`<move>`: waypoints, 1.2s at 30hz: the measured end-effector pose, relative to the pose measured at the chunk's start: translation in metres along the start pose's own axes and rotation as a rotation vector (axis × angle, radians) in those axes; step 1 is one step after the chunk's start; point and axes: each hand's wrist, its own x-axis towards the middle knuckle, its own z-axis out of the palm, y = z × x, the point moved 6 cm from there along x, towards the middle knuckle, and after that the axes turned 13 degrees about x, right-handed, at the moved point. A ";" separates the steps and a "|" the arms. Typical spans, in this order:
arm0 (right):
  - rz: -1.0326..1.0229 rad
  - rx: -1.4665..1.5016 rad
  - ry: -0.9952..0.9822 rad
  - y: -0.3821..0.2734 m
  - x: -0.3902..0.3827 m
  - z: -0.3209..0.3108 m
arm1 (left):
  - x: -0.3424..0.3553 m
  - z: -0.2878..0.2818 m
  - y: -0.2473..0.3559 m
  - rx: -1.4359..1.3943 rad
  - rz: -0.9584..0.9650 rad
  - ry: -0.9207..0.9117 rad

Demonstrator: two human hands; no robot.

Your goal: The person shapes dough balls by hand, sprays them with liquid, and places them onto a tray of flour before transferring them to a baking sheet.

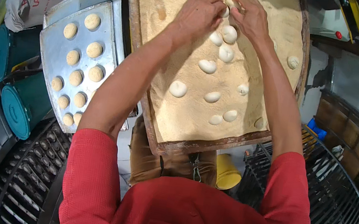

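Observation:
A wooden tray (193, 145) filled with tan breadcrumbs lies in front of me. Several white dough pieces (207, 66) rest on the crumbs. My left hand (200, 14) and my right hand (250, 17) meet at the tray's far end, fingers curled together around a small white dough piece (227, 6) between them. More dough pieces (229, 33) lie just below my hands. To the left, a metal baking sheet (56, 39) holds several crumb-coated dough rounds (94, 49) in rows.
Two teal lidded buckets (20, 103) and a tied sack (32, 2) stand at the left. Dark wire racks (337, 198) sit at lower right and lower left. A yellow container (228, 171) is under the tray's near edge.

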 end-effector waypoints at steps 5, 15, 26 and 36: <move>-0.401 -0.185 -0.108 0.010 -0.025 -0.022 | 0.015 0.006 0.016 0.172 0.081 -0.077; -0.223 -0.022 -0.268 0.029 -0.043 -0.044 | -0.006 -0.007 0.008 0.092 0.143 -0.230; -0.233 -0.057 -0.122 0.048 0.034 -0.051 | 0.034 -0.006 -0.058 -0.199 -0.351 -0.100; 0.082 -0.133 -0.082 0.083 0.035 -0.045 | 0.023 -0.004 -0.047 0.065 -0.194 0.017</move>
